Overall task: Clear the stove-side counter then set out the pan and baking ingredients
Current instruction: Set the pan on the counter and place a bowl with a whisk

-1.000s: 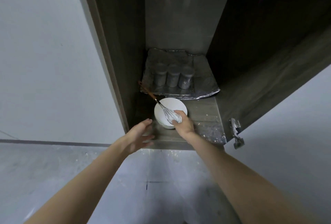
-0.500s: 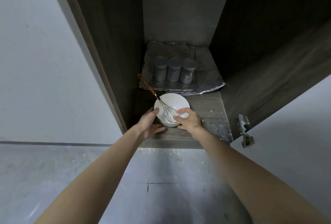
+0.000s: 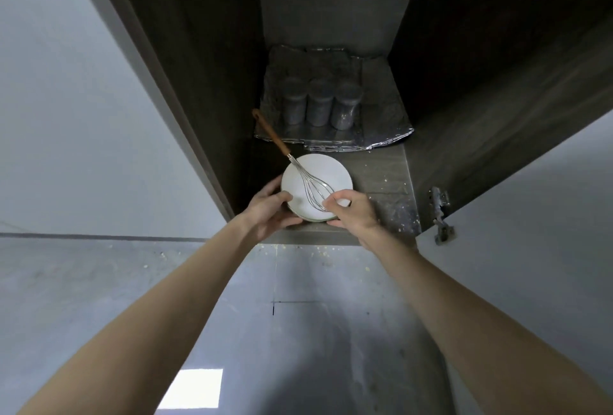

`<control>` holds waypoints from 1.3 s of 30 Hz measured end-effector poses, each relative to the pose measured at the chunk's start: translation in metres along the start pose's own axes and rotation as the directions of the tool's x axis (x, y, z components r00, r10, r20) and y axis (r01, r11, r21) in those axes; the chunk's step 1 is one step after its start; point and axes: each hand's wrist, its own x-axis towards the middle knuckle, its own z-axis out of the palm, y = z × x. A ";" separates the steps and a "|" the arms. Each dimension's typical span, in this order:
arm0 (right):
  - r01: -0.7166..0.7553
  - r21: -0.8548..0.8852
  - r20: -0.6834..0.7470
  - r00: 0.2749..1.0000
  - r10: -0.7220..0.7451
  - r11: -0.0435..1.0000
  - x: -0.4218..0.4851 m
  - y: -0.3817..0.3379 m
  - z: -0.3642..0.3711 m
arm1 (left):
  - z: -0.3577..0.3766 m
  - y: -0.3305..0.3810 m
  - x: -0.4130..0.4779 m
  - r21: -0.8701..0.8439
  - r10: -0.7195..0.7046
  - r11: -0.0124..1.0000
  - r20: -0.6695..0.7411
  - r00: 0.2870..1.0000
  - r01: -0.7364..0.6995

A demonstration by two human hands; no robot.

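Head view, left to right. Left hand (image 3: 268,212) grips the left side of the white bowl (image 3: 326,170), thumb on the rim and the other fingers curled beneath. The bowl sits at the front edge of the cabinet shelf (image 3: 381,179), toward its left corner. A whisk (image 3: 310,184) lies in the bowl with its wires inside and its wooden handle sticking out over the back-left rim. Right hand (image 3: 356,213) grips the bowl's right side, fingers clenched on the rim right beside the whisk wires. I can't tell if they also pinch a wire.

At the back of the shelf is a foil-lined pan (image 3: 384,122) with three lidded jars (image 3: 319,106) standing in a row in its left half. It is well apart from both hands. At far right the cabinet door (image 3: 514,109) is open, hinge (image 3: 440,215) showing.

Progress, my read:
- **Bowl:** being either stowed or pulled out. A single frame doesn't settle which.
- **Pan and jars:** not set out yet. Both are on the shelf, untouched.
- **Stove-side desk:** not identifiable in view, so its cleared state is unknown.
- **Left to do:** most of the set-out.
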 end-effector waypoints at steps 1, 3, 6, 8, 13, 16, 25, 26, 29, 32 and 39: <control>-0.001 -0.009 -0.015 1.000 0.001 1.000 -0.010 -0.003 -0.003 | 0.001 0.001 -0.011 -0.002 0.000 1.000 0.014 1.000 0.000; -0.009 -0.040 -0.040 0.999 0.008 0.999 -0.036 -0.011 -0.012 | 0.004 0.002 -0.039 0.013 -0.012 1.000 0.043 0.999 0.011; -0.021 -0.140 -0.030 0.999 0.017 0.990 -0.076 -0.029 -0.025 | 0.011 0.010 -0.086 0.028 -0.080 0.996 -0.002 0.997 0.080; -0.038 -0.203 -0.004 0.999 0.038 0.978 -0.107 -0.045 -0.034 | 0.018 0.018 -0.121 0.036 -0.145 0.989 -0.044 0.989 0.146; -0.075 -0.335 0.018 0.996 0.086 0.939 -0.187 -0.095 -0.054 | 0.032 0.044 -0.204 -0.051 -0.270 0.962 -0.034 0.962 0.268; -0.060 -0.415 0.023 0.997 0.076 0.908 -0.231 -0.128 -0.071 | 0.045 0.064 -0.255 -0.070 -0.319 0.946 -0.035 0.947 0.316; 0.057 -0.623 0.149 0.988 0.047 0.780 -0.340 -0.237 -0.118 | 0.086 0.115 -0.388 -0.084 -0.300 0.952 -0.053 0.953 0.295; 0.075 -0.634 0.170 0.985 0.044 0.769 -0.350 -0.246 -0.121 | 0.089 0.118 -0.401 -0.102 -0.299 0.951 -0.060 0.952 0.292; 0.121 -0.669 0.229 0.972 0.048 0.733 -0.384 -0.274 -0.131 | 0.094 0.123 -0.444 -0.146 -0.302 0.945 -0.055 0.952 0.291; 0.162 -0.690 0.278 0.959 0.051 0.706 -0.411 -0.300 -0.139 | 0.099 0.133 -0.482 -0.199 -0.302 0.937 -0.044 0.952 0.288; 0.241 -0.706 0.337 0.942 0.017 0.666 -0.458 -0.365 -0.149 | 0.112 0.179 -0.551 -0.187 -0.266 0.949 -0.043 0.963 0.254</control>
